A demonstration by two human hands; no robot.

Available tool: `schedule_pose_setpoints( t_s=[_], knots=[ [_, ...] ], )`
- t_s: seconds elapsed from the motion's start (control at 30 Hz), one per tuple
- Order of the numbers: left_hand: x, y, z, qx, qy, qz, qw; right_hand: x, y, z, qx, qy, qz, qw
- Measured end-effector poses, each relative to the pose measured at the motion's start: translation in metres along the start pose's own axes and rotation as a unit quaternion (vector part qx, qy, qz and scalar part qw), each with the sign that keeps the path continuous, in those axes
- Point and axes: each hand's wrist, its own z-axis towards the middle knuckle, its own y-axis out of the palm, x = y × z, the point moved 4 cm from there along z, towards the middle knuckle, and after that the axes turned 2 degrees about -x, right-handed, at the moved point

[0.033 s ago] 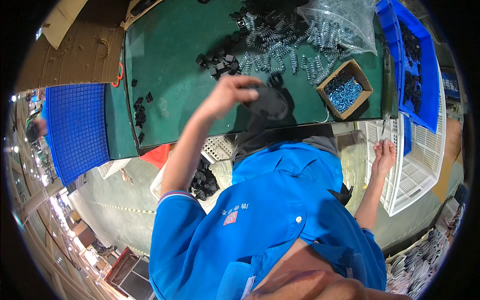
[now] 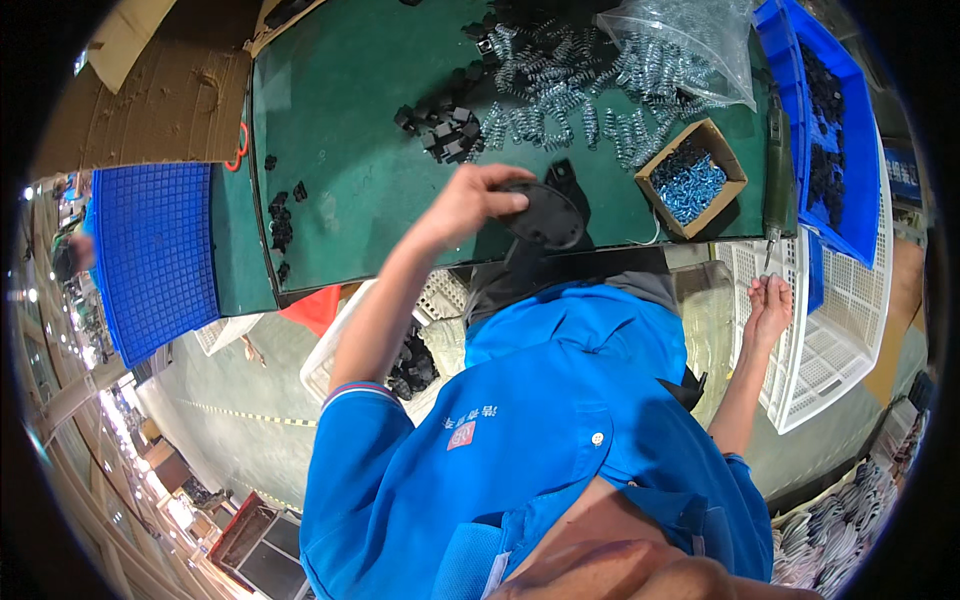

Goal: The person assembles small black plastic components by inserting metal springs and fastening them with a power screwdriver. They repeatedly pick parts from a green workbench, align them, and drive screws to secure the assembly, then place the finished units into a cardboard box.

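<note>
My left hand (image 2: 468, 208) grips a black oval plastic part (image 2: 548, 217) by its left edge, thumb on top, above the near edge of the green table. Just beyond the oval stands a small black bracket-like piece (image 2: 563, 174), partly hidden by it. On the right, an electric screwdriver (image 2: 776, 170) with a green body points its bit toward me. The fingertips of my right hand (image 2: 768, 312) are pinched together at the end of that bit; whatever is between them is too small to make out.
Loose metal springs (image 2: 560, 100) and small black blocks (image 2: 447, 133) cover the table's far part. A cardboard box of blue screws (image 2: 690, 190) stands near the right edge. Blue bins (image 2: 815, 130) and white crates (image 2: 830, 360) flank the right side; a blue tray (image 2: 155, 260) lies left.
The black oval part has shifted slightly right and turned, its face showing more plainly. My left hand has moved a little to the right with it. My right hand stays at the screwdriver bit.
</note>
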Motion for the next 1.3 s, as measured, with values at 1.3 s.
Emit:
schedule_pose_setpoints(
  t_s=[1.3],
  knots=[
    [0.013,0.029,-0.007,0.376,0.231,0.047,0.896,0.008,0.023,-0.010,-0.027,0.001,0.015,1.000]
  ],
)
